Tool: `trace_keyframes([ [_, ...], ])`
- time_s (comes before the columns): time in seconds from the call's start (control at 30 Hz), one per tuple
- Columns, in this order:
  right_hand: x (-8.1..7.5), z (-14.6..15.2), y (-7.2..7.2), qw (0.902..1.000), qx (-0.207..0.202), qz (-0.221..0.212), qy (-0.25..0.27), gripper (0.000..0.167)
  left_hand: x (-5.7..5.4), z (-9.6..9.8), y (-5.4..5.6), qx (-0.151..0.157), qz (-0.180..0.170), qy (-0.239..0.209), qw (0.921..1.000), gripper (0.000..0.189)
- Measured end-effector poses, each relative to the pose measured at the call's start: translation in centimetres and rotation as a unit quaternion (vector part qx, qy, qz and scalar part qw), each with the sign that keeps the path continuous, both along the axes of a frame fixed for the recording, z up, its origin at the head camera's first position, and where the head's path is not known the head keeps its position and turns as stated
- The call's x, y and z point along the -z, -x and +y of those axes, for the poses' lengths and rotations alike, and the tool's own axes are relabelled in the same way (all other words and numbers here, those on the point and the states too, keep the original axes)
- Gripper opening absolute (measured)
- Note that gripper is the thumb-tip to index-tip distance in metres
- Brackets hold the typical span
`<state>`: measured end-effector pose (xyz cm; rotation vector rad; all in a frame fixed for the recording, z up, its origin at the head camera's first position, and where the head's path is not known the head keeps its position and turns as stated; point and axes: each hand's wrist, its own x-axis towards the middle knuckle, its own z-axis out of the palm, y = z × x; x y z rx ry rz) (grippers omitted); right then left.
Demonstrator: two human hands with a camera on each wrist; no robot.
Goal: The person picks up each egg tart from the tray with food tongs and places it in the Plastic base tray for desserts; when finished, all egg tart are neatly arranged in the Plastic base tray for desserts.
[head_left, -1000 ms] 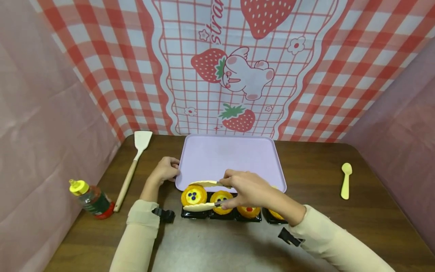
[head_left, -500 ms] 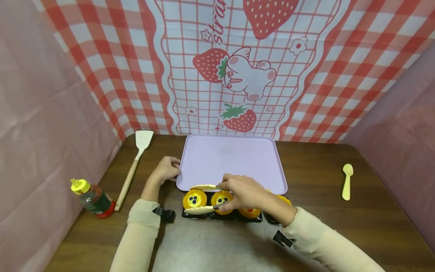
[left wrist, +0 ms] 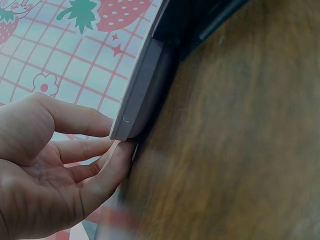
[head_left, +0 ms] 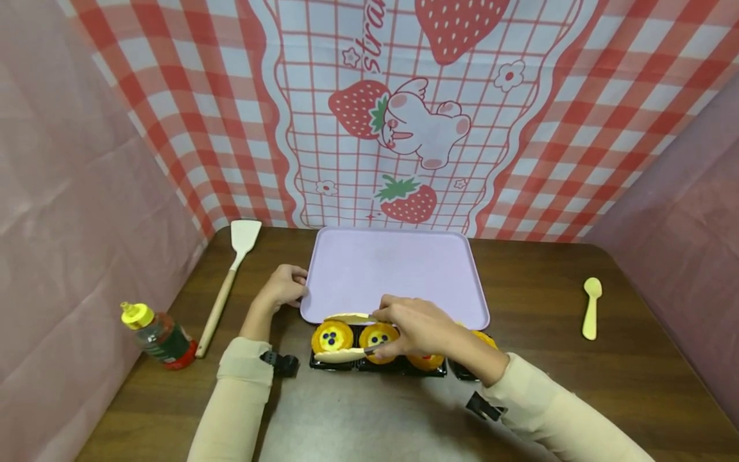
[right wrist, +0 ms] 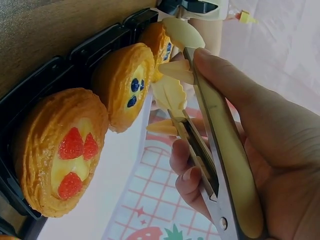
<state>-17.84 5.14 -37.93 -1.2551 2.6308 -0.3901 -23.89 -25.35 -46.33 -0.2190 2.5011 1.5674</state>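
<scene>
Holding: the right hand (head_left: pixel 417 328) grips cream tongs (right wrist: pixel 210 120), blades parted and straddling the leftmost tart.
Target tart: a blueberry tart (head_left: pixel 331 335) sits at the left end of the black tart tray (head_left: pixel 346 364), leftward of the right hand.
Tongs axis: runs left-right along the tart row, tips pointing left, one blade behind the tart and one in front.
Left hand: the left hand (head_left: pixel 281 287) pinches the near-left corner of the lilac tray (left wrist: pixel 142 95), thumb above, fingers below.
Nearer hand: the left lies closer but is occupied.
Elsewhere: spatula (head_left: pixel 229 276), sauce bottle (head_left: pixel 154 335) and spoon (head_left: pixel 591 307) lie on the surface (head_left: pixel 548 359).
</scene>
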Motion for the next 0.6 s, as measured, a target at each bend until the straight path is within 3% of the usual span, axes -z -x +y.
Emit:
trace_keyframes([
  [0.27,0.29,0.2,-0.07,1.0,0.003,0.004,-0.005,0.063,-0.07,0.14,0.01,0.0,-0.001,0.004,1.0,0.047],
  [0.6,-0.23,0.72,-0.83,0.9995,0.018,0.027,0.004,0.087,0.0,0.1,0.09,-0.001,-0.002,0.0,1.0,0.048],
])
